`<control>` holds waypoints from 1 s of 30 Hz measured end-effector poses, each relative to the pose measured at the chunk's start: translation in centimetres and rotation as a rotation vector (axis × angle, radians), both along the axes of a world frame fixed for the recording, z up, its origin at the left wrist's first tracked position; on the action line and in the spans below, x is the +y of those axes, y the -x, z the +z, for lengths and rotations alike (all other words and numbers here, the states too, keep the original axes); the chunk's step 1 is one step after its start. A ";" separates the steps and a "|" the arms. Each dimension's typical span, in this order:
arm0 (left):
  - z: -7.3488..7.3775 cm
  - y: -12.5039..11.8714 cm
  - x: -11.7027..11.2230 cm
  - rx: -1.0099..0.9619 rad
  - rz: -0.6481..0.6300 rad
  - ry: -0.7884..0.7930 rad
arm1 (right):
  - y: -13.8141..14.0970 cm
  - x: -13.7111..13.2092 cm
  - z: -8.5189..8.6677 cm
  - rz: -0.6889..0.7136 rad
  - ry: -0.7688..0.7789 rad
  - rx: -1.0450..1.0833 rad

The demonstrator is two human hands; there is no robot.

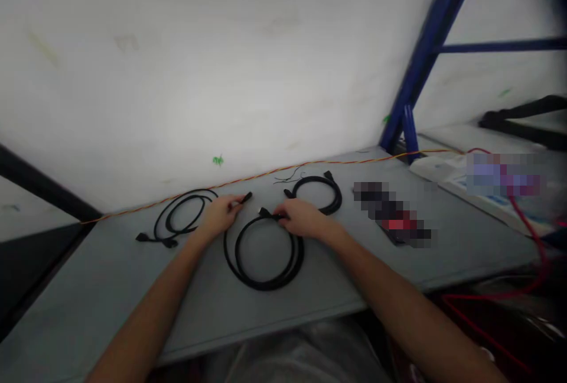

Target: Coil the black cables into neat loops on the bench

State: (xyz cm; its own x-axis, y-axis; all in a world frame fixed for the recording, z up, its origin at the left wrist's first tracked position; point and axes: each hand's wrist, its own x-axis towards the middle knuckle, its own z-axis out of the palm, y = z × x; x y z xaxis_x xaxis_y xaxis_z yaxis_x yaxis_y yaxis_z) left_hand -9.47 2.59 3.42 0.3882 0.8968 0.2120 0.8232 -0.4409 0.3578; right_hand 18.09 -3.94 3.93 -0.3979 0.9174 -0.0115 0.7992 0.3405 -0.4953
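Note:
A black cable (266, 285) lies in a round coil on the grey tabletop, in front of me. My left hand (221, 213) pinches it near one connector, which sticks out past the fingertips. With its fingers closed, my right hand (301, 216) grips the cable's other end just behind a plug with a metal tip. A second coiled black cable (170, 217) rests to the left, partly behind my left hand. Beyond my right hand lies a third, smaller coil of black cable (339, 197), its connectors at the upper side.
A twisted red and yellow wire (274, 171) runs along the table's back edge by the white wall. Thin dark ties (290, 179) lie near it. To the right are a blurred dark and red item (394, 217), a white package (443, 170) and a blue metal post (425, 58).

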 end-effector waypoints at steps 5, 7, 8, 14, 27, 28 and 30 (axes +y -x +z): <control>1.1 0.1 -2.2 0.009 0.102 -0.035 | -0.3 0.3 0.3 -0.031 0.005 0.022; 2.0 0.3 -3.5 -0.005 0.051 0.014 | -0.4 0.5 0.4 -0.092 -0.023 0.024; 2.3 0.4 -4.1 -0.021 0.001 0.042 | -0.4 0.5 0.4 -0.115 -0.039 0.033; 0.4 -1.5 -5.6 -0.063 -0.261 0.032 | -0.1 1.2 0.2 -0.152 0.026 0.062; -2.8 -2.1 -5.0 -0.169 -0.400 0.033 | 0.2 1.2 -0.4 -0.062 -0.034 0.059; -2.8 -2.1 -4.9 -0.172 -0.407 0.034 | 0.1 1.2 -0.3 -0.065 -0.024 0.055; -3.0 -2.1 -4.8 -0.173 -0.419 0.036 | -0.1 1.1 -0.2 -0.079 -0.017 0.044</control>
State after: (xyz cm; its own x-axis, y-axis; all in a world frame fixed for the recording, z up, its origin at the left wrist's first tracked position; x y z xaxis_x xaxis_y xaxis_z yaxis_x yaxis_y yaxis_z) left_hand -7.39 -2.17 0.46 0.6808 0.6779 0.2774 0.5032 -0.7080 0.4954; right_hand 18.22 -2.81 3.69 -0.3245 0.9457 0.0198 0.8014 0.2860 -0.5253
